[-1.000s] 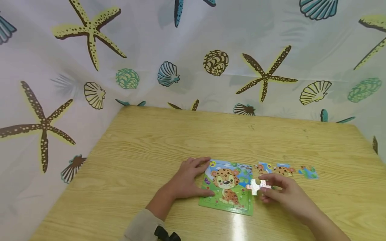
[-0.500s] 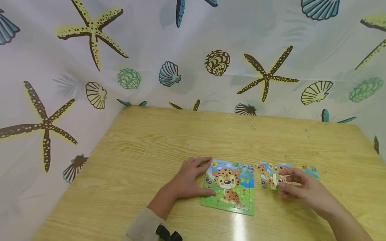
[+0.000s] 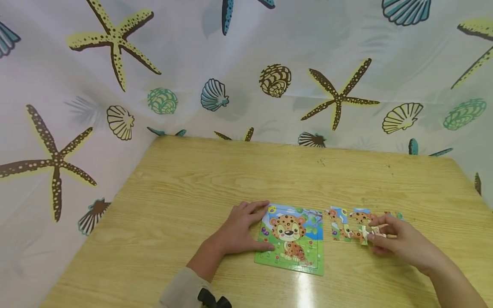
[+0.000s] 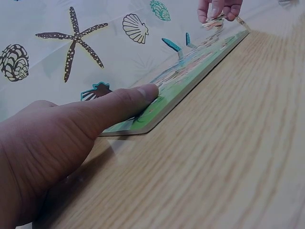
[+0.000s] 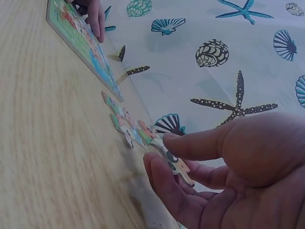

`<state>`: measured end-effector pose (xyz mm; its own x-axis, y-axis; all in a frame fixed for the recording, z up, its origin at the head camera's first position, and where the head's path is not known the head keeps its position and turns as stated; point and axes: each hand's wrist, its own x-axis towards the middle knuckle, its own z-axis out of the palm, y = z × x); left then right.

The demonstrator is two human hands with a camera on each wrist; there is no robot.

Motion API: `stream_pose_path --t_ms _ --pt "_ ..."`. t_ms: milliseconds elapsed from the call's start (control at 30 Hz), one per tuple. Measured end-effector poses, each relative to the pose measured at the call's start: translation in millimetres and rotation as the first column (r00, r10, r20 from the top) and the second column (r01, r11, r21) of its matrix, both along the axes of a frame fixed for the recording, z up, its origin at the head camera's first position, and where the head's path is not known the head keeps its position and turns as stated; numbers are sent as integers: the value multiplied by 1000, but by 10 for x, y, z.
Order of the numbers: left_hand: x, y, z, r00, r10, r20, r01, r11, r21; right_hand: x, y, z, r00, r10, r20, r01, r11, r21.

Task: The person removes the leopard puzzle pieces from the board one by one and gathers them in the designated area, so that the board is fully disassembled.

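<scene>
A square leopard puzzle board (image 3: pixel 292 246) lies on the table. My left hand (image 3: pixel 240 229) spans its left side, thumb laid on the green border and index finger at the far left corner; in the left wrist view the thumb (image 4: pixel 126 102) rests on the board. To the right, my right hand (image 3: pixel 402 244) pinches a jigsaw puzzle piece (image 5: pixel 178 167) between thumb and fingers, low over the table; its fingers partly hide it. Just left of that, a loose puzzle piece (image 3: pixel 340 232) lies below a back row of pieces (image 3: pixel 361 216), partly covered by the right hand.
The wooden table (image 3: pixel 231 175) runs back to a white curtain (image 3: pixel 246 51) printed with starfish and shells. A grey-beige sleeve (image 3: pixel 185 288) with a black strap is at the left forearm.
My right hand has moved right, away from the board. A puzzle piece it carried now lies below the back row, and it still holds a piece. The left hand stays in place.
</scene>
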<state>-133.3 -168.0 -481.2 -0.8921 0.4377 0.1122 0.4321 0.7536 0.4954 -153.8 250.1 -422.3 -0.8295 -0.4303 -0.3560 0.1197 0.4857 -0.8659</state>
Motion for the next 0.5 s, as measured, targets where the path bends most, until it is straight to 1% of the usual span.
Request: stream_pose_path --t_ms 67,167,267,400,500 --pt "-3 -1 -6 1000 -3 -9 3 1000 2 -5 7 -14 1000 -17 1 17 1000 22" --pt "-6 0 -13 1000 -4 -12 4 1000 3 -10 16 -41 999 -46 -22 47 997 60" --pt "-11 3 -11 1000 -5 -13 5 1000 0 -11 28 -60 996 -57 -65 63 993 102" --pt "-5 8 12 1000 0 2 0 1000 -3 -11 20 -75 991 -73 -114 90 984 157" --pt "2 13 29 1000 1 11 -1 1000 6 -5 -5 -83 984 -88 -154 119 971 208"
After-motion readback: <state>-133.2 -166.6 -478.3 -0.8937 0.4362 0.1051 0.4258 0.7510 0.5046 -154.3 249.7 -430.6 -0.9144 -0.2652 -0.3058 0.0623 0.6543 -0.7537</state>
